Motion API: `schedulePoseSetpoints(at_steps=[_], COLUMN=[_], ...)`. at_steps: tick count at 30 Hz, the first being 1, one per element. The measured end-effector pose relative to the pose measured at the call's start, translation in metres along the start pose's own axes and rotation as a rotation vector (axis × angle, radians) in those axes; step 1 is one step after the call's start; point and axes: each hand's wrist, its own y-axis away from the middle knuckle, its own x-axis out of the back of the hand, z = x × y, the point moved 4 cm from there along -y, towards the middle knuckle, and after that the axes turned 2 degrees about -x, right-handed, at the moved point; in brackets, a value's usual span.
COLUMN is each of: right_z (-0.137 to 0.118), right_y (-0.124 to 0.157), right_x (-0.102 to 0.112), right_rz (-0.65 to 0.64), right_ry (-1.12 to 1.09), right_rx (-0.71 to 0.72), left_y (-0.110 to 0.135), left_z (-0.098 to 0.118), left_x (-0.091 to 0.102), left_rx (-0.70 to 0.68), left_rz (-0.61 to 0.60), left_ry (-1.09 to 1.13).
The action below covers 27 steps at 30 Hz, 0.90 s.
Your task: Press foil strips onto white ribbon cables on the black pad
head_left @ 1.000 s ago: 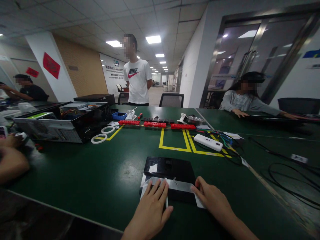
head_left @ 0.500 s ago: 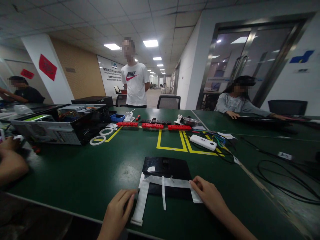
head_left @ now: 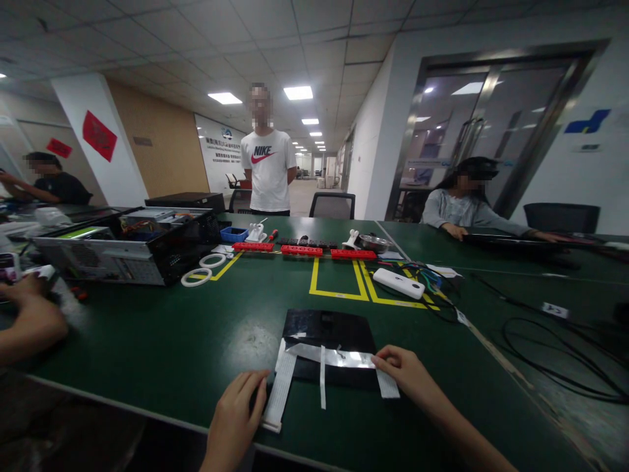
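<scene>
In the head view, the black panel point(head_left: 351, 326) lies on the green table point(head_left: 196, 347), low and just right of the frame's centre. The right hand point(head_left: 405, 368) pinches the right end of the silver strip point(head_left: 339, 358); the left hand point(head_left: 236, 406), lower left of the panel, has curled fingers beside the left ribbon point(head_left: 282, 393), and I can't tell whether they grip anything. To my eye, the strip wants a light, level pull, the left hand bracing the panel, neither ribbon creased. The strip is thin, glossy, slightly rippled. The left ribbon and right ribbon point(head_left: 388, 385) are flat and white, the left finely ridged with a stubby connector point(head_left: 272, 426). The panel looks like smooth, hard plastic.
</scene>
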Motion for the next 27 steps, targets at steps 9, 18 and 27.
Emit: schedulePoseSetpoints(at_steps=[9, 18, 27], right_z=[0.003, 0.000, -0.004], right_y=[0.015, 0.019, -0.004], right_x=[0.013, 0.006, 0.000], right_rz=[0.101, 0.038, -0.024], right_ry=[0.068, 0.252, 0.127], right_rx=[-0.065, -0.095, -0.039], left_y=[0.000, 0.000, 0.002], left_z=[0.000, 0.000, -0.005], left_x=[0.001, 0.001, -0.003], left_rx=[0.009, 0.011, -0.005], left_rz=[-0.014, 0.009, 0.003], left_ry=[-0.021, -0.025, -0.014])
